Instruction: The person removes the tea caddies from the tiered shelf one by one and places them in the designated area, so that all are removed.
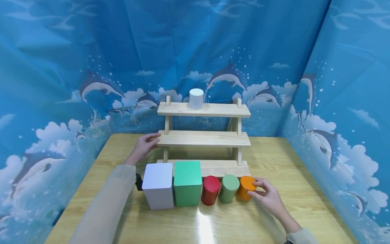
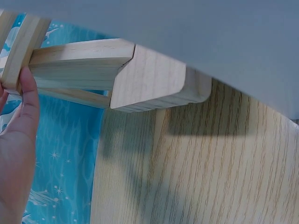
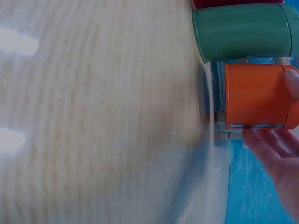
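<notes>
At the left end of the middle shelf of a three-tier wooden stand point(image 1: 204, 138), my left hand point(image 1: 145, 144) pinches the board's edge; the left wrist view shows the thumb point(image 2: 29, 93) against the wood. My right hand point(image 1: 268, 196) grips an orange canister point(image 1: 245, 188) from its right side, thumb and fingers around the lid end. In the right wrist view the canister's base appears slightly off the table. Just left of it stands a light green canister point(image 1: 229, 189), then a red canister point(image 1: 210, 190).
A green box point(image 1: 188, 184) and a white box point(image 1: 157, 186) stand left of the canisters, in front of the bottom shelf. On the top shelf sits a white canister point(image 1: 196, 99). Blue dolphin-print curtains point(image 1: 182, 44) enclose the wooden table point(image 1: 170, 227) behind and at both sides.
</notes>
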Motion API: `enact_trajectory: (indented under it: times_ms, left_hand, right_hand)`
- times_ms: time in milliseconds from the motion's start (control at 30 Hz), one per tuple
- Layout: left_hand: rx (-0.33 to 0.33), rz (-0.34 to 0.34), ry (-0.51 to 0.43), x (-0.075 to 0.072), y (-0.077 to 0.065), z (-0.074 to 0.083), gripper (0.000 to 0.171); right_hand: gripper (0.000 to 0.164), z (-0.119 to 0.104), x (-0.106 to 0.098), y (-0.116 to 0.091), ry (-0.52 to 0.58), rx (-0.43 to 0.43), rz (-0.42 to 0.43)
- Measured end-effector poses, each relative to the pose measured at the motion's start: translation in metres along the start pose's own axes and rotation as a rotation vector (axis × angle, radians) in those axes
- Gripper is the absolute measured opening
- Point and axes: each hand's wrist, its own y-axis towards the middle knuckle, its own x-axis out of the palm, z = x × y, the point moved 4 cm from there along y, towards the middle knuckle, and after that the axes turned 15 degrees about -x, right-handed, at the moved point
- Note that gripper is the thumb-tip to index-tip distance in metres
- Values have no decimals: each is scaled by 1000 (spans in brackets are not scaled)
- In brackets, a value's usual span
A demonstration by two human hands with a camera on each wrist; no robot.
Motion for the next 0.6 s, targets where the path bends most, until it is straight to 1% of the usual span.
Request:
enact_trajectory:
  times_ms: [333,600]
  left_hand:
    - [3,-2,0,0,-1,0,45]
    - [13,-16,-17,1,0,0,44]
  right_hand:
    - [30,6,3,-6,15,0,-10]
    - [27,9,6,-9,21,-18,-63]
